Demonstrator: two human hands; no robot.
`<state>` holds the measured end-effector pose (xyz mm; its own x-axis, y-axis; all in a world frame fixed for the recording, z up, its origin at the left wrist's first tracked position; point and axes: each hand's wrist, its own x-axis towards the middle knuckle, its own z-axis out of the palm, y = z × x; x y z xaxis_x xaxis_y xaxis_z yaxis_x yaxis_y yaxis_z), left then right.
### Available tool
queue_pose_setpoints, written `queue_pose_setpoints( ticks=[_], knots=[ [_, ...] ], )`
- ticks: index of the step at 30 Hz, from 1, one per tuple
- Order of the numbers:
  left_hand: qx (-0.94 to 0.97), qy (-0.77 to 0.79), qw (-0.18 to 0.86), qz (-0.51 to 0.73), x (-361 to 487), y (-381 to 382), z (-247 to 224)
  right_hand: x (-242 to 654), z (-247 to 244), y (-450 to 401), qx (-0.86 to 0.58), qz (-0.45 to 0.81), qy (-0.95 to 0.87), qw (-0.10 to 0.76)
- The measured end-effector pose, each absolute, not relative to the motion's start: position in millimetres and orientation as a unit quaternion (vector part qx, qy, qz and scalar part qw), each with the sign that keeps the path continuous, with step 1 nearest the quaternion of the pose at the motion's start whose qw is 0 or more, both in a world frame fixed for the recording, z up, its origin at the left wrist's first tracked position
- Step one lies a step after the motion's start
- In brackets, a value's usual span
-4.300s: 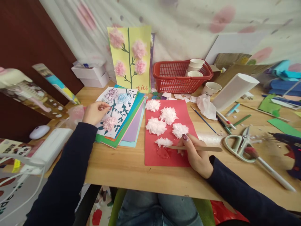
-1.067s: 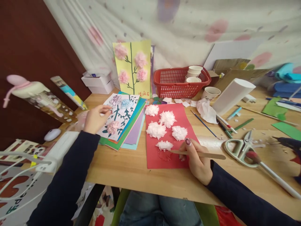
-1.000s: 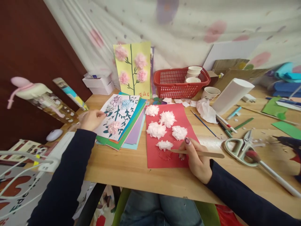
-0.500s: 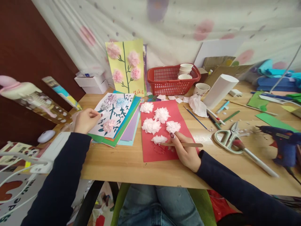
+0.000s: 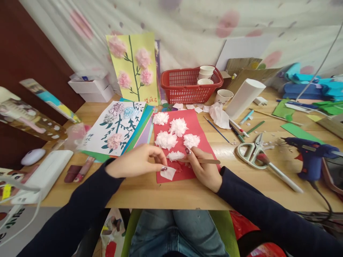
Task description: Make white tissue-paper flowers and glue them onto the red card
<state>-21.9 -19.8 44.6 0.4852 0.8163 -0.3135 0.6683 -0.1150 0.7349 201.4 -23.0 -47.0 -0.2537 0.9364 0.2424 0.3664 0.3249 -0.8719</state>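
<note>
Between the thumb and fingers of my left hand [image 5: 142, 160] is a small piece of white tissue paper [image 5: 168, 173], held over the lower left of the red card [image 5: 190, 174]. My right hand [image 5: 205, 167] grips a flat wooden craft stick [image 5: 210, 161], its tip close to the lowest tissue flower [image 5: 175, 156]. Several fluffy white tissue flowers, one of them a full bloom [image 5: 178, 127], sit on the card. The lowest one looks flatter than the others. Left of the card lies a white sheet [image 5: 99, 121] with colourful flowers and dark leaves, on top of coloured papers.
Behind the card stand a red basket [image 5: 187, 95] with paper cups and a yellow flower picture [image 5: 146, 43]. On the right are scissors [image 5: 249, 151], a glue gun [image 5: 311, 153], a brush and a white roll [image 5: 246, 98]. A power strip [image 5: 45, 175] lies at left.
My left hand has moved right from the flower sheet to the red card, now with a tissue piece. My right hand stays at the card with the stick. The view has shifted slightly.
</note>
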Motion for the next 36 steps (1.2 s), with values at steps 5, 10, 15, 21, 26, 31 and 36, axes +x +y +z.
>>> queue_pose_setpoints(
  ticks=[5, 10, 15, 21, 26, 31, 36],
  knots=[
    [0.760, 0.492, 0.399, 0.144, 0.8, -10.2, 9.5, 201.2, -44.6, -21.3, -0.471, 0.345, -0.695, 0.419],
    [0.775, 0.515, 0.328, 0.160, 4.7, -6.7, -0.8, 204.3, -39.4, -25.3, -0.449, 0.343, -0.697, 0.441],
    [0.781, 0.516, 0.316, 0.157, 4.2, -4.8, 0.2, 205.9, -40.6, -27.3, -0.406, 0.328, -0.748, 0.409],
    [0.806, 0.485, 0.283, 0.186, -2.2, -6.0, -3.9, 203.4, -45.4, -23.7, -0.413, 0.294, -0.772, 0.384],
    [0.843, 0.454, 0.224, 0.183, -10.8, -8.1, -13.8, 202.9, -43.7, -24.5, -0.417, 0.277, -0.785, 0.365],
    [0.861, 0.449, 0.188, 0.148, -14.2, -5.7, -24.3, 202.5, -41.6, -25.1, -0.422, 0.261, -0.802, 0.333],
    [0.864, 0.445, 0.192, 0.136, -17.9, -2.0, -30.4, 198.9, -41.3, -24.6, -0.408, 0.216, -0.831, 0.311]
  ],
)
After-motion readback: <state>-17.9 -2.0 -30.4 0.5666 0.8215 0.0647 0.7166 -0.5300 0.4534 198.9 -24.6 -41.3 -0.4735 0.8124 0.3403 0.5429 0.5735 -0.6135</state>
